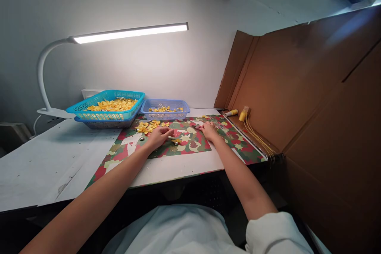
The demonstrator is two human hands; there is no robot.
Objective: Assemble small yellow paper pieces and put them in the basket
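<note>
My left hand (pixel 160 137) is over the camouflage-patterned sheet, its thumb and fingertips pinched together. What they hold, if anything, is too small to make out. Just below those fingertips lies a small yellow piece with a shiny silvery part (pixel 176 142). Beside the same hand, on its far side, is a loose pile of yellow bow-like pieces (pixel 149 126), and a small round silvery item (pixel 142 138) sits nearer. My right hand (pixel 210 130) is closed round a slim dark tool (pixel 196 127) that points left; its exact kind is unclear.
A turquoise basket (pixel 80 109) of yellow pieces is stacked on a blue one at the back left. Next to it stands a periwinkle basket (pixel 165 115). A lit desk lamp (pixel 131 32) arches above. Yellow strands (pixel 257 138) and a cardboard panel (pixel 309 87) bound the right.
</note>
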